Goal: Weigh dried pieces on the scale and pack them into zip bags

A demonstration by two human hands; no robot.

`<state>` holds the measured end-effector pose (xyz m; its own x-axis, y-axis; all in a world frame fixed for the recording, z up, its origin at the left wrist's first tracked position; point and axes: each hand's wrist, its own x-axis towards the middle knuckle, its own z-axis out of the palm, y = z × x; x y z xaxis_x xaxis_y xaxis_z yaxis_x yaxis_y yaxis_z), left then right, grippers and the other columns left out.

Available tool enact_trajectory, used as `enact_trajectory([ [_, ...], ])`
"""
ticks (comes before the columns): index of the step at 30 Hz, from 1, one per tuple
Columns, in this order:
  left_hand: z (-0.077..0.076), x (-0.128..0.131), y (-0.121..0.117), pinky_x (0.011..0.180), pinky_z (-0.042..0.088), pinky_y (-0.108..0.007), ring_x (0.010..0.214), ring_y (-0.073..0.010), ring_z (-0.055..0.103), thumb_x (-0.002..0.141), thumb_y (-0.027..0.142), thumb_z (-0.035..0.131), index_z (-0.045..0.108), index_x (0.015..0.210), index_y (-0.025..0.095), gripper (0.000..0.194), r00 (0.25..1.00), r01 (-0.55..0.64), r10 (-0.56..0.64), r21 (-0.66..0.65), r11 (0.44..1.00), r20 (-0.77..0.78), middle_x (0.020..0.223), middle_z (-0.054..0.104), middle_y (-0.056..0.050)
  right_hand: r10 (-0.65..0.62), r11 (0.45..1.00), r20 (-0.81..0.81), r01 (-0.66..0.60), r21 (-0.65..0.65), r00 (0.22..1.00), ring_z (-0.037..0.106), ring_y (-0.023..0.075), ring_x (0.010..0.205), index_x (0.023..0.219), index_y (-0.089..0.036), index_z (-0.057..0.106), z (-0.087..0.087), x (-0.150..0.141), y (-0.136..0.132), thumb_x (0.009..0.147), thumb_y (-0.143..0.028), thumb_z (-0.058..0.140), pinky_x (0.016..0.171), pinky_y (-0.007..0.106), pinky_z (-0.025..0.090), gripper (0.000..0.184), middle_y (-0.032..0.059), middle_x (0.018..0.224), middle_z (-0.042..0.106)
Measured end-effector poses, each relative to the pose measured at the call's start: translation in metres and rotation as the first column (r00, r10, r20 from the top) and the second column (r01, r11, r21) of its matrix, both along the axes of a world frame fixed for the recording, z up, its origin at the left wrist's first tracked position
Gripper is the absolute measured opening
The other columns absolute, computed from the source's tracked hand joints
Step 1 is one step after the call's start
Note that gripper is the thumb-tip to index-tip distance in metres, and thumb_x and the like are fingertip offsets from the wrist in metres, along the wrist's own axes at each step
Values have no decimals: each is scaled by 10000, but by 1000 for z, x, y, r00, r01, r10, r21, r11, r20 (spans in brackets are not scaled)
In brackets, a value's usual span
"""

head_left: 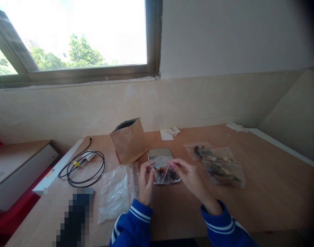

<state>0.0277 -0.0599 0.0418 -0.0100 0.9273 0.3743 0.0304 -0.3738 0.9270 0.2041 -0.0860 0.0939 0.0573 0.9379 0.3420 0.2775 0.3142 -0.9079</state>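
A clear zip bag [164, 175] with a red-edged mouth and dark and orange-brown bits inside is spread between my two hands. My left hand [146, 180] pinches the left side of its mouth, and my right hand [186, 175] pinches the right side. The bag rests on or just above a small flat device with a metallic top [160, 153], perhaps a scale, which it partly hides. Left of my left hand lie several clear zip bags [115, 192] in a flat pile. Filled zip bags [224, 171] with dark and brown contents lie to the right of my right hand.
An open brown paper pouch [130, 142] stands behind my left hand. A coiled black cable [82, 168] with a white plug lies at the left of the wooden table [270, 185]. Crumpled white paper [172, 132] is near the wall. A pixelated dark patch covers the front left.
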Motion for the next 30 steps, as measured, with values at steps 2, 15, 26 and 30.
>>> enact_trajectory([
  [2,0,1,-2,886,450,-330,998,-207,580,878,393,525,629,1020,210,254,1000,20,-19,-27,999,24,1035,628,-59,-91,996,33,90,27,995,675,228,874,949,-204,681,-1,4,-4,881,-476,517,751,310,528,325,79,973,721],
  [15,-6,1,-7,750,443,-279,838,-179,581,885,388,508,611,875,178,235,999,-37,36,36,999,27,861,616,-42,-276,961,-171,273,-39,946,684,234,795,946,-173,650,-37,15,-6,842,-509,553,735,332,529,364,90,825,734],
  [26,-33,-7,3,623,447,-257,683,-163,569,849,519,505,644,773,178,376,984,-171,164,-97,981,-71,696,622,-18,-421,907,-372,382,-177,827,632,197,606,870,-155,638,-84,7,-2,749,-593,618,572,303,503,455,53,676,691],
  [30,-33,-7,3,613,472,-260,656,-156,600,825,496,556,668,840,186,329,973,-221,213,-101,970,-90,691,657,-8,-452,892,-278,430,-139,848,646,206,649,897,-155,632,-95,4,-5,785,-609,561,620,320,517,473,63,716,692],
])
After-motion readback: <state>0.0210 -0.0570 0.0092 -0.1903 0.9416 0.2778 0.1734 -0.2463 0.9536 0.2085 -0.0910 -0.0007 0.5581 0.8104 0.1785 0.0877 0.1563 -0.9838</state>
